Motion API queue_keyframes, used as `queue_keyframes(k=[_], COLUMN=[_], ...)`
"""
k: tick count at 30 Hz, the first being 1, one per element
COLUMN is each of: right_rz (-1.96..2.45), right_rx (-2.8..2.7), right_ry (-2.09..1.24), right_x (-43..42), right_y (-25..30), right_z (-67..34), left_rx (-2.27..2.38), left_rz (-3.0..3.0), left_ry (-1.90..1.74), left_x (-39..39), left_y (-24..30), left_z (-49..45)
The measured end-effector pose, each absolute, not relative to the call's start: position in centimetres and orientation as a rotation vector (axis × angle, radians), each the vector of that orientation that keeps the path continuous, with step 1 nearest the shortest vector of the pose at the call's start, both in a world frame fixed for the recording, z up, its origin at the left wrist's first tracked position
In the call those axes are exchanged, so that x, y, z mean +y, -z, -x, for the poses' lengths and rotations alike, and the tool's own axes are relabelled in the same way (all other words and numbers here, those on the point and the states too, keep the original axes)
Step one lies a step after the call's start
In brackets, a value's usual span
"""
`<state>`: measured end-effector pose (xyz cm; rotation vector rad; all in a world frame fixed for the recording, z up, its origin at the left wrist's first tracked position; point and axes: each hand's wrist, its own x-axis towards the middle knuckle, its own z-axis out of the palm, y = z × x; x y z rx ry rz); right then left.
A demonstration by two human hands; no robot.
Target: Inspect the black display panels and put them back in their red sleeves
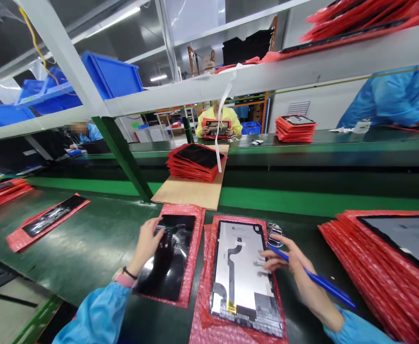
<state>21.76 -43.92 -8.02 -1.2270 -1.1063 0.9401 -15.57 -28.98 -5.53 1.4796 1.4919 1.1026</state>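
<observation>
Head view — right hand (288, 262) grips a blue pen (320, 281) over a silver-backed display panel (240, 267), long axis pointing away; left hand (146, 244) lies open on a black panel (169, 272) — both at the green bench's near edge (23, 282)

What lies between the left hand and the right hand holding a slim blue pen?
A silver-backed display panel on red bubble wrap, seen in the head view.

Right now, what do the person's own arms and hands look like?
The left sleeve and right sleeve are loose, light blue. A thin black band and pink strap circle the left wrist. The left hand and right hand are gloveless.
</observation>
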Motion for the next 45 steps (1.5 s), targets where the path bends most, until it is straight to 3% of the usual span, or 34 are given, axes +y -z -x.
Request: queue_keyframes(k=[3, 7, 20, 32, 38, 45], right_rz=[1.307, 1.478, 1.577, 1.414, 1.425, 1.333], right_rx=[-1.213, -1.283, -1.430, -1.077, -1.079, -0.966], right_ry=[-1.052, -0.947, -0.803, -1.119, -0.952, -0.685], right_x=[-45.2, -45.7, -45.5, -44.7, -45.3, -46.0], right_y=[8.5, 10.0, 11.4, 10.4, 7.8, 2.6], right_z=[-19.7, -18.5, -17.7, -18.6, -20.2, -24.2], left_rx=[1.275, 1.025, 1.054, 0.949, 0.889, 0.828], left_rz=[-1.541, -1.382, -0.883, -0.843, -0.928, -1.060], left_ry=[-0.959, -0.755, -0.646, -0.558, -0.699, -0.984], left_x=[-31.8, -34.8, -34.5, -34.6, -35.9, -35.2], left_y=[5.8, 6.6, 5.6, 5.8, 6.2, 1.3], left_z=[10.5, 5.2, 2.8, -0.7, -1.4, 0.4])
